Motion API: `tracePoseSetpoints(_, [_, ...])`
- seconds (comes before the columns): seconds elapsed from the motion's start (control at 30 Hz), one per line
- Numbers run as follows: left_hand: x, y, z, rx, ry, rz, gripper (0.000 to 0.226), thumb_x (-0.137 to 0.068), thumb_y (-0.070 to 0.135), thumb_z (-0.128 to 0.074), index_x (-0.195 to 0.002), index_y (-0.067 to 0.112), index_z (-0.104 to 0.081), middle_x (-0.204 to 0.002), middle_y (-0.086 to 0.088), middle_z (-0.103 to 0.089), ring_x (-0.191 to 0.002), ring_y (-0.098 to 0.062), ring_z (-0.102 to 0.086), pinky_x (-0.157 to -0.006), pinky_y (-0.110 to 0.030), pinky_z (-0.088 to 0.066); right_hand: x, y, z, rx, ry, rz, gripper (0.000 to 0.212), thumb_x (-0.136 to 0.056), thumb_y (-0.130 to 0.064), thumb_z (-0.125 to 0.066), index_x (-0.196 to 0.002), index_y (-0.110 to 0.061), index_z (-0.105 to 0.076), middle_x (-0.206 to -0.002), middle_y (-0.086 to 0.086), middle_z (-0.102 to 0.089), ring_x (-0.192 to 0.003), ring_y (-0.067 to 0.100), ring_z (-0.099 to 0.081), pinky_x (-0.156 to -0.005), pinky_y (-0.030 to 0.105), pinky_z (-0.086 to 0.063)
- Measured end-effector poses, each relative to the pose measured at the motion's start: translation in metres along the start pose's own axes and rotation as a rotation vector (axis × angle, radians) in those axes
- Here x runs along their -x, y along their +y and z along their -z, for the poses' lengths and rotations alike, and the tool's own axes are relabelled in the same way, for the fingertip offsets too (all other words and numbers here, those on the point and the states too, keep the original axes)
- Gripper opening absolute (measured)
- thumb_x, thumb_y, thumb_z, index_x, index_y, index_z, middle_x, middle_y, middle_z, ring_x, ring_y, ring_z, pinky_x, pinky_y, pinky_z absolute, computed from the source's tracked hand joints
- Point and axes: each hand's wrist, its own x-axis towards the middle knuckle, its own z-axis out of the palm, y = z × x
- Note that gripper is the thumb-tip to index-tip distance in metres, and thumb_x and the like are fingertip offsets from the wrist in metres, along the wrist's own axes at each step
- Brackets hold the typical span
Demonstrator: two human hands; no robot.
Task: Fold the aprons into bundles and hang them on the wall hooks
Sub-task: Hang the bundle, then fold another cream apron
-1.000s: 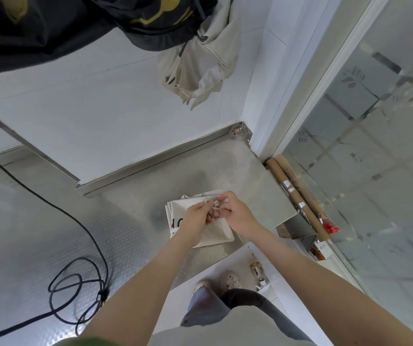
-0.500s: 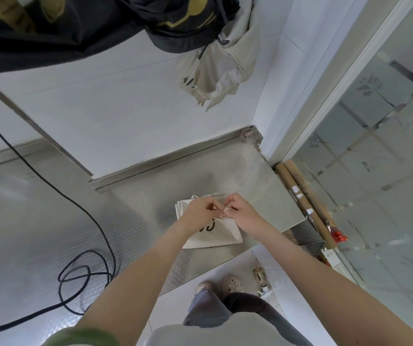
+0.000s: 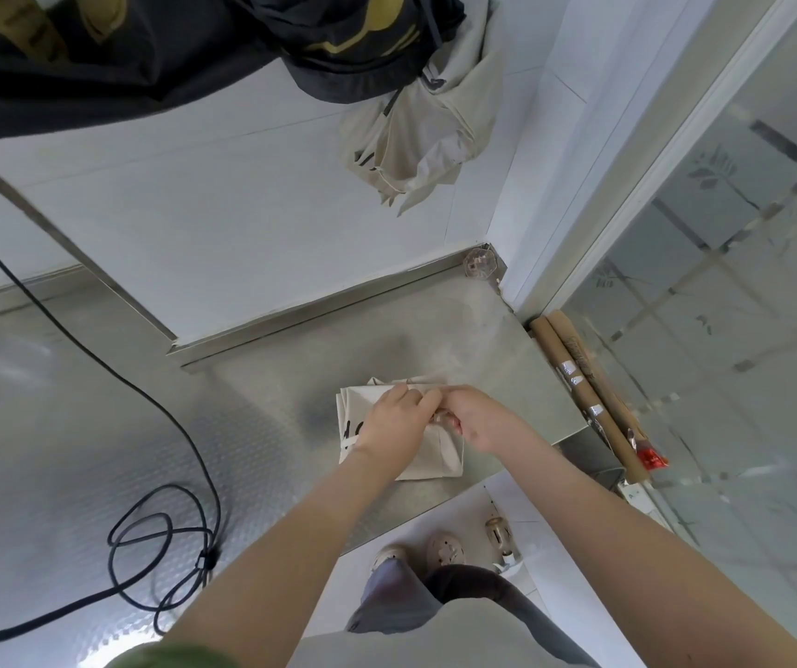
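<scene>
Folded cream apron (image 3: 428,453) flat on the steel table (image 3: 252,436), near its front edge. Left hand (image 3: 394,421) pressed on top, fingers curled; right hand (image 3: 481,419) pinching something small at the bundle's middle, likely a strap, though too hidden to tell. Risk: loose knot, folds springing open once lifted toward the aprons hung on the wall (image 3: 425,118).

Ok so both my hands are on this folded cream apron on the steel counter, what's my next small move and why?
Probably finish cinching the tie where your left hand and right hand meet, pressing the folded cream apron flat. It still lies on the steel counter as a loose square, while another cream apron already hangs on the wall above.
</scene>
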Motion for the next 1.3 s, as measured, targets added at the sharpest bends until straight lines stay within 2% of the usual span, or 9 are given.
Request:
tracePoseSetpoints(0.23, [0.006, -0.003, 0.000, -0.107, -0.003, -0.004, 0.077, -0.026, -0.005, -0.077, -0.093, 0.013, -0.044, -0.045, 0.005, -0.047, -0.047, -0.017, -0.049, -0.041, -0.021, -0.035, -0.006, -0.001, 0.001, -0.097, -0.040, -0.057, 0.031, -0.088, 0.014, -0.045, -0.076, -0.013, -0.054, -0.048, -0.007, -0.055, -0.052, 0.007, -0.030, -0.044, 0.016, -0.024])
tracePoseSetpoints(0.5, [0.007, -0.004, 0.000, 0.006, -0.031, 0.222, 0.076, -0.025, 0.000, -0.088, -0.077, 0.015, -0.035, -0.039, 0.003, -0.046, -0.039, -0.017, -0.045, -0.034, -0.018, -0.021, -0.018, 0.002, -0.008, -0.159, 0.203, -0.024, 0.028, -0.085, 0.016, -0.043, -0.076, -0.009, -0.049, -0.065, 0.007, -0.048, -0.052, 0.013, -0.042, -0.033, 0.016, -0.032])
tracePoseSetpoints(0.6, [0.015, -0.003, 0.007, -0.026, 0.013, 0.366, 0.040, -0.060, 0.014, -0.086, -0.084, 0.007, -0.055, -0.061, -0.003, -0.059, -0.056, -0.018, -0.057, -0.041, -0.021, -0.030, -0.029, 0.009, 0.000, -0.135, 0.323, -0.051, 0.025, -0.087, 0.011, -0.040, -0.080, -0.013, -0.045, -0.072, 0.006, -0.045, -0.056, 0.016, -0.043, -0.041, 0.023, -0.039])
tracePoseSetpoints(0.67, [0.025, -0.014, 0.007, 0.079, -0.059, 0.559, 0.021, -0.093, 0.017, -0.054, -0.109, 0.005, -0.051, -0.095, -0.010, -0.061, -0.086, -0.027, -0.061, -0.062, -0.027, -0.040, -0.034, 0.015, 0.015, -0.064, 0.404, -0.042, 0.025, -0.087, 0.008, -0.036, -0.081, -0.015, -0.043, -0.077, 0.005, -0.043, -0.066, 0.019, -0.044, -0.052, 0.028, -0.044])
tracePoseSetpoints(0.73, [0.039, -0.039, 0.002, 0.144, -0.101, 0.644, 0.022, -0.099, 0.023, -0.041, -0.114, 0.007, -0.046, -0.107, -0.012, -0.058, -0.094, -0.033, -0.059, -0.071, -0.035, -0.044, -0.036, 0.020, 0.033, 0.111, 0.452, 0.022, 0.025, -0.086, 0.006, -0.035, -0.083, -0.016, -0.047, -0.083, 0.004, -0.047, -0.079, 0.022, -0.047, -0.061, 0.027, -0.043])
tracePoseSetpoints(0.87, [0.056, -0.071, -0.002, 0.289, -0.226, 0.675, 0.015, -0.100, 0.030, -0.041, -0.098, 0.016, -0.040, -0.113, -0.008, -0.063, -0.098, -0.030, -0.060, -0.077, -0.039, -0.048, -0.039, 0.013, 0.033, 0.395, 0.244, 0.134, 0.033, -0.088, 0.004, -0.037, -0.098, -0.020, -0.056, -0.114, 0.005, -0.054, -0.099, 0.018, -0.051, -0.082, 0.028, -0.044])
tracePoseSetpoints(0.97, [0.057, -0.061, -0.001, 0.346, -0.225, 0.684, 0.024, -0.100, 0.035, -0.041, -0.106, 0.012, -0.044, -0.101, -0.010, -0.063, -0.092, -0.030, -0.059, -0.068, -0.035, -0.042, -0.039, 0.004, 0.010, 0.926, 0.063, 0.202, 0.042, -0.083, -0.002, -0.044, -0.112, -0.030, -0.057, -0.129, -0.005, -0.042, -0.127, 0.018, -0.034, -0.106, 0.036, -0.027])
tracePoseSetpoints(1.1, [0.053, -0.053, 0.000, 0.356, -0.227, 0.666, 0.025, -0.100, 0.030, -0.041, -0.114, 0.009, -0.043, -0.106, -0.013, -0.061, -0.096, -0.031, -0.057, -0.069, -0.032, -0.037, -0.034, 0.011, -0.012, 1.493, -0.052, 0.340, 0.020, -0.089, -0.031, -0.051, -0.105, -0.031, -0.063, -0.120, -0.006, -0.053, -0.125, 0.019, -0.032, -0.104, 0.036, -0.015])
tracePoseSetpoints(1.3, [0.039, -0.045, 0.019, 0.524, -0.201, 0.516, 0.039, -0.094, 0.040, -0.053, -0.129, 0.022, -0.052, -0.133, 0.000, -0.053, -0.125, -0.021, -0.043, -0.101, -0.030, -0.035, -0.023, -0.004, -0.009, 1.110, -0.203, 0.314, 0.020, -0.097, -0.026, -0.052, -0.080, -0.017, -0.059, -0.079, -0.001, -0.060, -0.079, 0.018, -0.054, -0.068, 0.029, -0.037])
